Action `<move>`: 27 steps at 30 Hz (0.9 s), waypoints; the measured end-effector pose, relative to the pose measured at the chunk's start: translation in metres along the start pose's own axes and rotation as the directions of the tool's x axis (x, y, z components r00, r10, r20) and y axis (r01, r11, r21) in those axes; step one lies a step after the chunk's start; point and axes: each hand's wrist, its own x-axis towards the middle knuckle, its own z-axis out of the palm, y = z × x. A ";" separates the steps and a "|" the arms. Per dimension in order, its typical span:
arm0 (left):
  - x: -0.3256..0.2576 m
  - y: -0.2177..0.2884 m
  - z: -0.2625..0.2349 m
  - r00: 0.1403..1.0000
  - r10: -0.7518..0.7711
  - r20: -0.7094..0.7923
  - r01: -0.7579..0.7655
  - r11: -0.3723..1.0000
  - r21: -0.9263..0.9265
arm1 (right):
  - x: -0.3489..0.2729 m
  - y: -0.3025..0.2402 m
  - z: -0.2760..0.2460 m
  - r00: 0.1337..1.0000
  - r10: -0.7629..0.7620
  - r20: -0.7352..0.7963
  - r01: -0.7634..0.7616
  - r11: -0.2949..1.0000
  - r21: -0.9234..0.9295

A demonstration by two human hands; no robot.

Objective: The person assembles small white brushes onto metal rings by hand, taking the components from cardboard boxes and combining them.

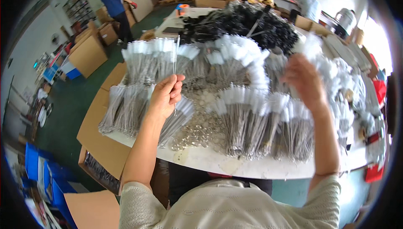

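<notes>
1. One wire brush (174,55) with pale bristles is standing nearly upright in the left hand (168,92), its bristled end rising above the fingers and its thin stem showing below.
2. The left hand is closing its thumb and curled fingers around that stem.
3. The right hand (305,80) is hovering well apart from the left one, raised over the right part of the bench (235,168); it is blurring, so I cannot tell how far it is open or whether it is holding anything.
4. White-tipped wire bundles (238,111) are lying between the two hands, with more resting beyond and to the left of the left hand.
5. Shiny metallic bits (193,133), too small to make out, are spreading nearer the body than the left hand and to its right.
6. A black heap (241,27) is sitting beyond both hands.
7. Clear plastic bags (336,76) are bunching just right of the right hand.
</notes>
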 end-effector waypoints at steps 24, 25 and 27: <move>-0.081 -0.095 0.114 0.937 0.151 0.315 -0.312 0.767 0.560 | -0.122 0.087 0.097 0.948 0.311 -0.060 -0.246 0.841 0.483; -0.086 -0.121 0.117 0.583 0.654 0.483 -0.812 0.489 0.317 | -0.121 0.091 0.111 0.927 0.372 -0.051 -0.224 0.657 0.720; -0.081 -0.117 0.117 0.442 0.541 0.716 -0.893 0.187 0.410 | -0.121 0.084 0.117 0.916 0.391 -0.089 -0.115 0.469 0.876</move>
